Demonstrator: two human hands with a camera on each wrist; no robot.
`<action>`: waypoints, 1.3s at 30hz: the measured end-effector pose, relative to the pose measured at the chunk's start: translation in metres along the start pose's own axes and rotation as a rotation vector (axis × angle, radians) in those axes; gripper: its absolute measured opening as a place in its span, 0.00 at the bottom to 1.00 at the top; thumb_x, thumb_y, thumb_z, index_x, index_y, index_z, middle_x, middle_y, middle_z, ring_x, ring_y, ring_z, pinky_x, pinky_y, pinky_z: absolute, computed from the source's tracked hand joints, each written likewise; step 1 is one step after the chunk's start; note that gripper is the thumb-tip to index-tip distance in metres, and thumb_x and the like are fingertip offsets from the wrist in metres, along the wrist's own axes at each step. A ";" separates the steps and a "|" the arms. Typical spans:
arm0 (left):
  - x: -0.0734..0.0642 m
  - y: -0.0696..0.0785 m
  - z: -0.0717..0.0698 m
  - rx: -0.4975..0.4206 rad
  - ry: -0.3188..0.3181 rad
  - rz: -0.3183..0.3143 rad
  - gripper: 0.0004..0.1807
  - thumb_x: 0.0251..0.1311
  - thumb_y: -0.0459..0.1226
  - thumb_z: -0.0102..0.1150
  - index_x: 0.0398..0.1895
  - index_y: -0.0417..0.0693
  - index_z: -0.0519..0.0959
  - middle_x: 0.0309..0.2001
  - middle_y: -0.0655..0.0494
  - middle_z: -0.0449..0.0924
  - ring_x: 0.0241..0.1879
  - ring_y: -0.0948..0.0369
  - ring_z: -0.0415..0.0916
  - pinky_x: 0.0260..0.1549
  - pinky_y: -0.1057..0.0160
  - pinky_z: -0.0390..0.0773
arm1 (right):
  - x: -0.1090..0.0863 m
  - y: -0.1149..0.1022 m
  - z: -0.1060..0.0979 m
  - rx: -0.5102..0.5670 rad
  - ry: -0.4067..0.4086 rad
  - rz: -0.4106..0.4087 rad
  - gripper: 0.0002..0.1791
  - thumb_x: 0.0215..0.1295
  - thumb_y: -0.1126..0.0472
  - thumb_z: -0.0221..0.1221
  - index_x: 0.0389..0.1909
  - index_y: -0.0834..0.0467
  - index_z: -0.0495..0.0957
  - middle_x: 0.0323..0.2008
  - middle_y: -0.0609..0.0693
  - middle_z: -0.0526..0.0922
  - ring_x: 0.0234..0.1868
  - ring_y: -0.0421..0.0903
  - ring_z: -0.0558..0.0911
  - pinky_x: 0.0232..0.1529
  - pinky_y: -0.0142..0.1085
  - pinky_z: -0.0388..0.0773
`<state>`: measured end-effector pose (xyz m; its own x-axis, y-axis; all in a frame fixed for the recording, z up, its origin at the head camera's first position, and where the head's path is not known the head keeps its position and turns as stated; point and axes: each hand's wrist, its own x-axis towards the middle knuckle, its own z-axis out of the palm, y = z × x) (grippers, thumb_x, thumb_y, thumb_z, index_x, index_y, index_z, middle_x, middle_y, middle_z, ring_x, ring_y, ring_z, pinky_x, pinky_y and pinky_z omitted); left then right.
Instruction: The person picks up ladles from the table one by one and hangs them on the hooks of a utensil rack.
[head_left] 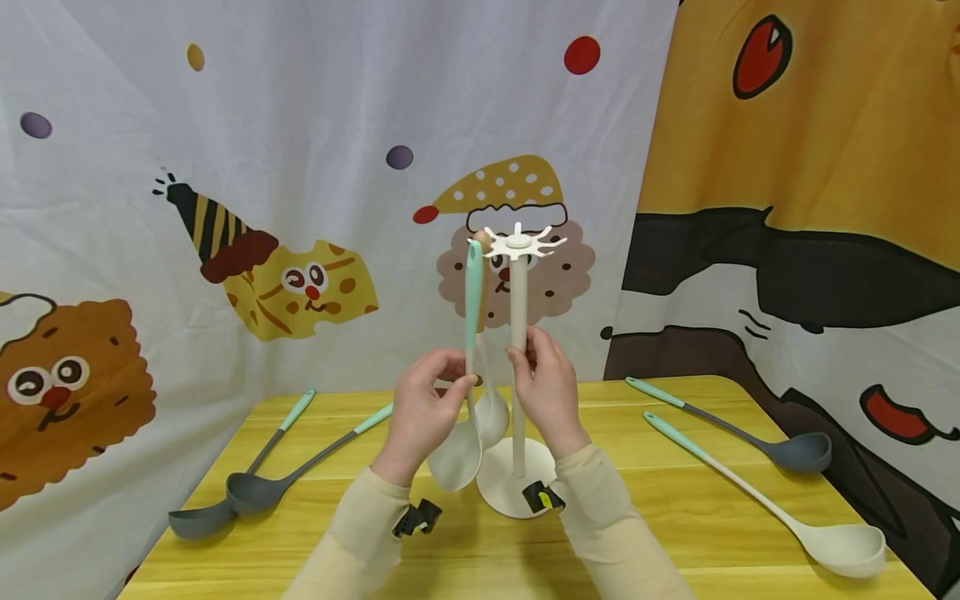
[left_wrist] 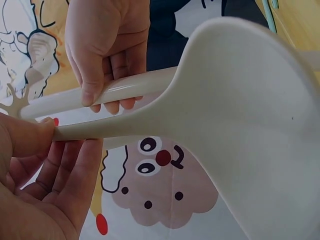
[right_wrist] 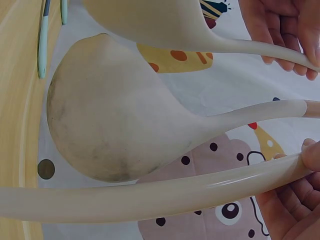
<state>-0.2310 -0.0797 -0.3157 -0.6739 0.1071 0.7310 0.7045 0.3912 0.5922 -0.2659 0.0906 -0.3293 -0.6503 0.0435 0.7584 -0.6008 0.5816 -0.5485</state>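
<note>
My left hand [head_left: 429, 408] pinches the lower handle of a white ladle [head_left: 455, 458] with a mint grip. The ladle stands upright, bowl down, its mint end level with the hooks of a white utensil stand [head_left: 519, 308]. Around the stand's post curl the fingers and thumb of my right hand [head_left: 549, 387]. A second white ladle [right_wrist: 120, 110], with a wood-coloured handle [head_left: 483, 292], hangs at the left side of the stand, partly behind the held one. In the left wrist view the held ladle's bowl [left_wrist: 245, 115] fills the right side.
On the wooden table [head_left: 360, 533], two grey ladles with mint grips, one [head_left: 258, 492] overlapping the other [head_left: 198, 521], lie at the left. To the right lie another grey ladle [head_left: 798, 452] and a white ladle [head_left: 843, 548]. A printed cloth [head_left: 337, 100] hangs behind.
</note>
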 end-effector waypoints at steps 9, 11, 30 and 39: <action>0.000 -0.004 0.006 0.006 -0.008 0.004 0.08 0.58 0.26 0.67 0.39 0.42 0.82 0.33 0.54 0.81 0.32 0.59 0.80 0.27 0.64 0.82 | -0.001 0.000 0.000 0.001 -0.002 0.010 0.12 0.68 0.66 0.62 0.49 0.65 0.76 0.34 0.57 0.80 0.34 0.52 0.80 0.37 0.45 0.80; 0.000 -0.005 0.008 0.008 -0.005 0.010 0.08 0.57 0.26 0.67 0.39 0.42 0.83 0.33 0.54 0.81 0.32 0.59 0.80 0.27 0.64 0.82 | -0.001 -0.001 0.000 0.001 -0.001 0.011 0.12 0.68 0.66 0.62 0.49 0.65 0.76 0.34 0.57 0.79 0.34 0.52 0.80 0.37 0.45 0.80; -0.001 -0.005 0.012 0.013 -0.018 -0.028 0.07 0.58 0.27 0.68 0.39 0.42 0.82 0.33 0.54 0.81 0.32 0.59 0.79 0.27 0.64 0.82 | 0.000 0.000 -0.001 0.008 0.001 0.004 0.12 0.67 0.66 0.62 0.49 0.65 0.76 0.34 0.57 0.79 0.34 0.52 0.80 0.36 0.44 0.79; -0.001 -0.005 0.013 0.023 -0.041 -0.057 0.07 0.58 0.28 0.67 0.39 0.43 0.81 0.33 0.54 0.80 0.33 0.59 0.79 0.28 0.64 0.82 | 0.000 0.001 0.000 0.005 0.003 -0.002 0.13 0.67 0.67 0.62 0.50 0.65 0.76 0.34 0.56 0.79 0.33 0.52 0.80 0.36 0.44 0.79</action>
<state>-0.2366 -0.0700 -0.3233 -0.7215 0.1216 0.6817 0.6600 0.4184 0.6240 -0.2662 0.0915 -0.3298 -0.6476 0.0452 0.7606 -0.6042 0.5777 -0.5488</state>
